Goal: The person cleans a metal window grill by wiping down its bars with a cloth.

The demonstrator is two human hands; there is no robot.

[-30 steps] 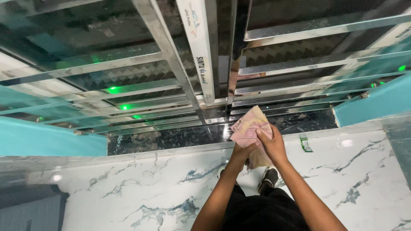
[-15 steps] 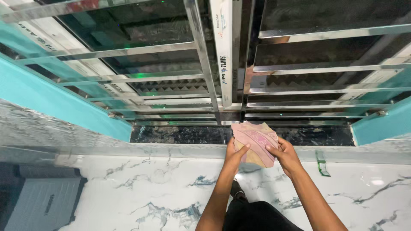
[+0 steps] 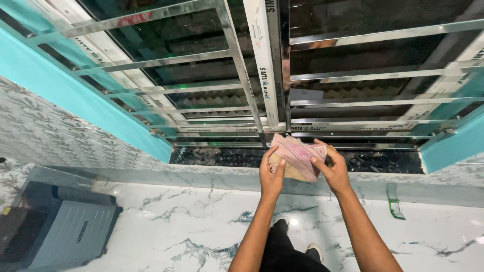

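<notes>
Both my hands hold a pink and tan patterned cloth in front of me. My left hand grips its left edge and my right hand grips its right edge. The cloth is folded and sits just above the black speckled window sill, close to the bottom of the steel window grille. The white central window frame rises straight above the cloth.
Teal wall edges flank the window at left and right. Below is a white marble floor with grey veins. A grey appliance box sits at lower left. My feet show by the floor.
The view has tilted up and shifted left. My hands and the cloth have moved slightly up toward the sill and grille, and the cloth is folded tighter between them.
</notes>
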